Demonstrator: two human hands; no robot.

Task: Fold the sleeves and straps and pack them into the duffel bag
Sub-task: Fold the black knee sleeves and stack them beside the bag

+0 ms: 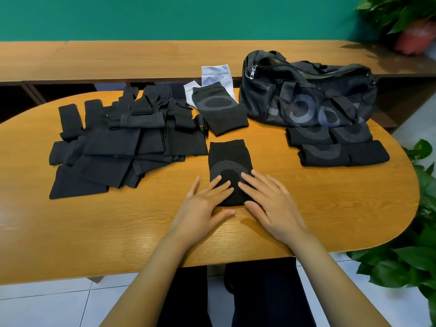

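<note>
A black knee sleeve with a grey ring (227, 159) lies flat on the wooden table (118, 220) in front of me. My left hand (206, 201) and my right hand (269, 199) rest flat on its near end, fingers straight. Another black sleeve with a grey ring (219, 109) lies further back, on top of white sleeves (215, 73). A heap of black sleeves and straps (118, 140) covers the left side. Folded black sleeves (335, 145) sit stacked at the right, in front of the black duffel bag (306, 90), whose top is unzipped.
A wooden bench or shelf (141, 57) runs along the green wall behind the table. Green plants (415, 244) stand by the table's right end, and a potted plant (410, 27) sits at the back right. My legs are under the table's near edge.
</note>
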